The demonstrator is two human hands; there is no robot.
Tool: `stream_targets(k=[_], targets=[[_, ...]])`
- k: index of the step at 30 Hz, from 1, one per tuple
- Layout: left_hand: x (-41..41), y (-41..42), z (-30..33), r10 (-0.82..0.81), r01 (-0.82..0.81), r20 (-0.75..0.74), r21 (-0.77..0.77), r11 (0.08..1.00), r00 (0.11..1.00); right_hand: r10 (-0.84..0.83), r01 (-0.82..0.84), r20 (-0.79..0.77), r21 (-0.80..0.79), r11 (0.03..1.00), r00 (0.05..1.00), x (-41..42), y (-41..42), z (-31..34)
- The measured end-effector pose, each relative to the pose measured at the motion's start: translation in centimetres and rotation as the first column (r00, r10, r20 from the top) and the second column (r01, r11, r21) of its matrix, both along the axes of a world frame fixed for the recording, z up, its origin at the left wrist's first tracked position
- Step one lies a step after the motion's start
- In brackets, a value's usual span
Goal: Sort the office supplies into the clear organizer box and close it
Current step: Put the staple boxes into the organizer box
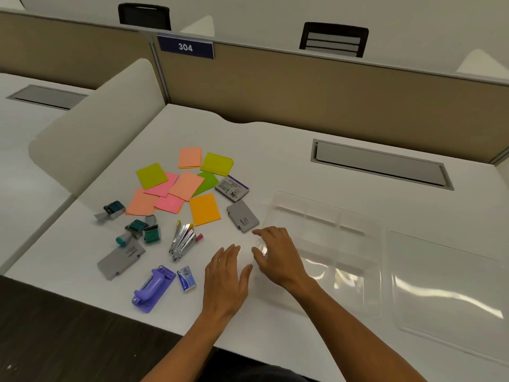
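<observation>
The clear organizer box (330, 216) lies open on the white desk, its lid (446, 288) flat to the right. My right hand (275, 252) rests on the box's near-left corner, fingers spread, gripping nothing. My left hand (225, 277) lies flat on the desk just left of the box, holding nothing. Left of the hands lie several coloured sticky-note pads (203, 209), a cluster of staplers (183, 239), a purple hole punch (153, 289), a small blue staple box (186, 278), teal stamps (143, 230) and grey cases (243, 216).
A white curved divider (91, 130) stands at the desk's left side. A tan partition wall (303, 89) runs along the back. A grey cable hatch (380, 164) is set into the desk behind the box. The desk's front edge (110, 307) runs near the hole punch.
</observation>
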State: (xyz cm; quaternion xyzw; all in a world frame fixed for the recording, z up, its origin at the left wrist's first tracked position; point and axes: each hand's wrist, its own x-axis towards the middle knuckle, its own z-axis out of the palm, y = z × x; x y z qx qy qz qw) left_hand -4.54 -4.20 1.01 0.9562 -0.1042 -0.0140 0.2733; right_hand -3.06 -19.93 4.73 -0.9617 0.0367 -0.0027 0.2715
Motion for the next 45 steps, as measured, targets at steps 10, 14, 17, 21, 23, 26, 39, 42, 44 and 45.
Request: stream_targets(k=[10,14,17,21,23,26,39,42,44,45], targets=[[-3.0,4.3,-2.5,-0.010,0.022,-0.111,0.109,0.994,0.994,0.246,-0.243,-0.059,0.054,0.969,0.968,0.8,6.3,0.1],[-4.2,5.3,-3.6,-0.058,0.076,-0.149,0.123,0.989,0.987,0.334,-0.333,-0.072,0.028,0.943,0.940,0.9,8.4,-0.4],[-4.5,5.8,-4.2,-0.068,0.092,-0.149,0.164,0.982,0.986,0.377,-0.378,-0.123,0.015,0.926,0.918,1.0,9.7,-0.7],[-4.7,6.7,-4.6,-0.139,0.165,-0.133,0.209,0.964,0.981,0.429,-0.437,-0.181,-0.003,0.900,0.885,1.1,10.6,-1.1],[-4.8,7.5,-4.4,-0.184,0.208,-0.124,0.227,0.951,0.975,0.445,-0.459,-0.207,-0.017,0.889,0.871,1.3,11.0,-1.2],[-5.4,8.9,-4.1,-0.224,0.242,-0.096,0.279,0.929,0.970,0.481,-0.498,-0.226,-0.023,0.867,0.847,1.8,11.4,-1.2],[-8.4,11.2,-3.5,-0.003,0.037,-0.106,0.322,0.946,0.994,0.618,-0.653,-0.244,-0.096,0.751,0.747,3.5,12.8,-2.9],[-8.5,11.0,-3.4,0.020,0.017,-0.101,0.358,0.933,0.995,0.613,-0.644,-0.233,-0.093,0.759,0.755,3.6,12.7,-3.1],[-8.5,10.6,-3.4,0.038,0.006,-0.110,0.375,0.927,0.993,0.599,-0.625,-0.213,-0.087,0.775,0.772,3.5,12.1,-3.1],[-8.4,10.4,-3.4,0.048,-0.002,-0.112,0.380,0.925,0.993,0.587,-0.611,-0.202,-0.081,0.788,0.784,3.4,11.8,-3.1]])
